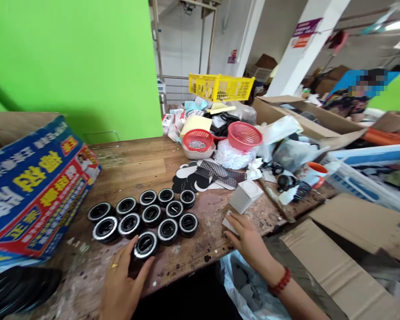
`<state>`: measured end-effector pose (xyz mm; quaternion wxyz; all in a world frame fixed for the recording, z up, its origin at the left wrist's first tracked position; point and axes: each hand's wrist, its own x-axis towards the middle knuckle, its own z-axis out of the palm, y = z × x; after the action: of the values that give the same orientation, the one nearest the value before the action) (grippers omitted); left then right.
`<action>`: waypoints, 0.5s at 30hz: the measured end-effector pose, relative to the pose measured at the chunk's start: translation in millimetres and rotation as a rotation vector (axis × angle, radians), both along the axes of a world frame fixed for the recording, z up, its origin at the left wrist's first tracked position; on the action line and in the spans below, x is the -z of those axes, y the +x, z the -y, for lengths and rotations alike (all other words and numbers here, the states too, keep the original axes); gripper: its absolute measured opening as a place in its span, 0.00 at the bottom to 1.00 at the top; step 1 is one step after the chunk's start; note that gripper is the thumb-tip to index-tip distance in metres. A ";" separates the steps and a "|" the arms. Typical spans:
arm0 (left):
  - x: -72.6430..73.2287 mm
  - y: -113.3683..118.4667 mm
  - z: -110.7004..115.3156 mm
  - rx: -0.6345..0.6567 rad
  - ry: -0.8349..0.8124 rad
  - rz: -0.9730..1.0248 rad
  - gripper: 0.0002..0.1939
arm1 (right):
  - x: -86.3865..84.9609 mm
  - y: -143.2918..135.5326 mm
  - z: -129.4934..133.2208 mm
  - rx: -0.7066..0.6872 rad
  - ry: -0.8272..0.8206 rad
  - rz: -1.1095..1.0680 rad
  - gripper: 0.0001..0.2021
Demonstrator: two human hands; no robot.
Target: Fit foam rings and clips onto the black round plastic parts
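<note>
Several round black pieces (151,215), each with a whitish ring round its top, stand in loose rows on the wooden table. My left hand (123,275), with a gold ring on one finger, has its thumb and fingers around the nearest black piece (146,245). At the table's front edge my right hand (248,240) pinches a small white card (229,225) between thumb and fingers. Just behind that card stands a stack of square white cards (246,196). The top card bears a faint circular outline.
A blue printed carton (36,186) stands on the left, with black rings (22,291) before it. Black-and-white cut sheets (193,177), red baskets (245,135), a wooden stick (276,201) and a mug (312,174) lie behind. A plastic bag (243,284) hangs below the edge. Another person (348,102) is far right.
</note>
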<state>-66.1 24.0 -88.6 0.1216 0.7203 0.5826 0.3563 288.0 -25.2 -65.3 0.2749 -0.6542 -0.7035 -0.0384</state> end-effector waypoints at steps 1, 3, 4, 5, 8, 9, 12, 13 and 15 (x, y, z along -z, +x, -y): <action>-0.7 -0.3 -0.5 -0.003 -0.003 -0.009 0.33 | 8.6 2.1 2.2 0.010 -0.030 0.009 0.17; -3.5 -0.8 -1.1 0.001 -0.025 -0.025 0.33 | 17.4 8.0 8.5 -0.013 -0.079 0.015 0.22; -5.3 -1.0 -1.1 0.006 -0.043 -0.037 0.33 | 17.8 10.9 13.0 -0.049 -0.097 0.008 0.24; -7.1 -1.0 -0.9 0.012 -0.059 -0.051 0.34 | 16.0 13.6 18.4 -0.096 -0.112 -0.003 0.26; -10.8 -0.2 0.3 0.010 -0.071 -0.083 0.34 | 1.8 20.1 37.9 -0.218 -0.137 -0.031 0.26; -11.5 0.2 0.7 0.008 -0.060 -0.083 0.34 | -4.8 21.8 44.5 -0.241 -0.139 -0.031 0.24; -12.6 1.2 1.7 0.016 -0.049 -0.083 0.32 | -26.7 26.8 62.8 -0.241 -0.145 -0.046 0.19; -13.1 1.2 2.0 0.020 -0.049 -0.086 0.32 | -32.8 28.7 68.7 -0.222 -0.157 -0.064 0.19; -14.2 0.6 2.2 0.028 -0.049 -0.100 0.31 | -39.6 33.9 80.6 -0.159 -0.183 -0.102 0.18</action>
<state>-65.5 21.8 -74.5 0.1146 0.7422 0.5863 0.3039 321.9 -105.8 -25.7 0.2518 -0.6199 -0.7387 0.0811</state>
